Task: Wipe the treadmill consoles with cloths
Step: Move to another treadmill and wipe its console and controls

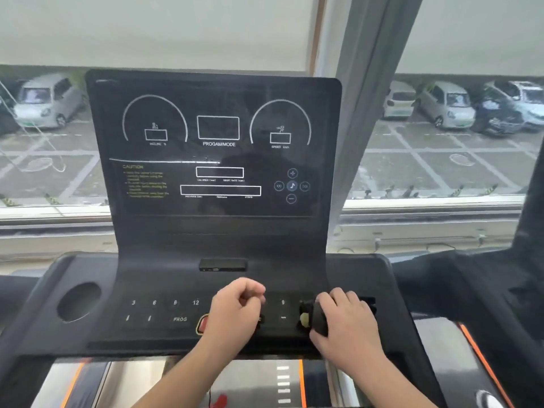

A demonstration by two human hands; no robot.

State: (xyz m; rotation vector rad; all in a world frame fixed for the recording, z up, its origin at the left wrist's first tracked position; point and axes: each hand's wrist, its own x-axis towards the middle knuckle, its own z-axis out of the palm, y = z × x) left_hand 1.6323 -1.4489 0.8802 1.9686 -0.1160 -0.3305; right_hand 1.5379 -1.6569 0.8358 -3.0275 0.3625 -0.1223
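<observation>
My left grip (238, 304) rests on the middle of the treadmill console's (217, 231) lower button panel (164, 328). Its fingers are curled together into a loose fist, and I see nothing held in it. It covers the keys between the "12" and the "9". The red stop button (203, 323) shows just beside its wrist, towards the panel's front edge.

My right grip (344, 316) sits at the right end of the same panel. It is clamped on a dark cloth (319, 319), thumb on the near side and fingers draped over the top. The cloth is pressed against the panel and is blurred. A small yellowish patch shows at its left side, and I cannot tell what that patch is.

Above the panel, the upright black display (217, 142) is unlit, with white dial outlines and the words "PROGAM/MODE". A small dark slot (222, 265) sits at the foot of the display. A round cup holder (79, 301) is sunk into the console's left corner. Below my forearms lies the treadmill belt (259, 384), edged with orange lines. Parked cars (48, 101) show through the window behind.
</observation>
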